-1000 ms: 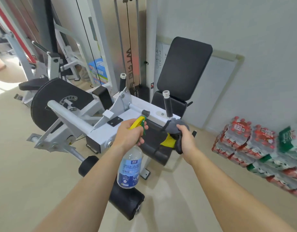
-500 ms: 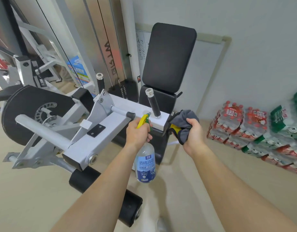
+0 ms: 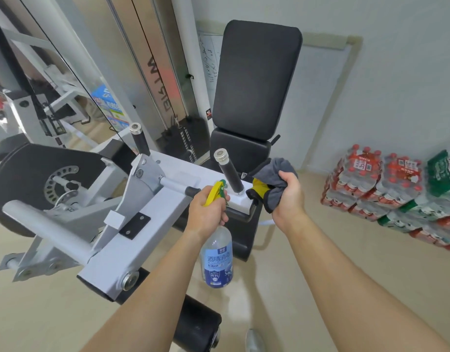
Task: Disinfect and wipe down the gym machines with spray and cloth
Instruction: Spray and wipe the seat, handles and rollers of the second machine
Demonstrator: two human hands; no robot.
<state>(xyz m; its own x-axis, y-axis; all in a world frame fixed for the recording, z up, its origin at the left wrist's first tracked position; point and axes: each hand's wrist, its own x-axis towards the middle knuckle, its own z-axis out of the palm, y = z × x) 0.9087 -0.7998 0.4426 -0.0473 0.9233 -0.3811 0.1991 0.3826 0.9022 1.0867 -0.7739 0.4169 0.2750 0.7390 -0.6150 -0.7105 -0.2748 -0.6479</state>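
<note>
My left hand grips the yellow trigger head of a clear spray bottle with a blue label; the bottle hangs below the hand, its nozzle facing the black upright handle on the white frame of the leg machine. My right hand holds a bunched grey cloth with a yellow patch, just right of that handle and in front of the black seat. The black backrest stands upright behind.
A second black handle rises further left. A black foam roller lies low in front. Shrink-wrapped packs of bottled drinks are stacked against the right wall. A weight stack tower and other machines stand at the back left.
The view has come closer to the seat. My right hand lifted the cloth off the seat edge up beside the upright handle. My left hand kept the bottle aimed near that handle.
</note>
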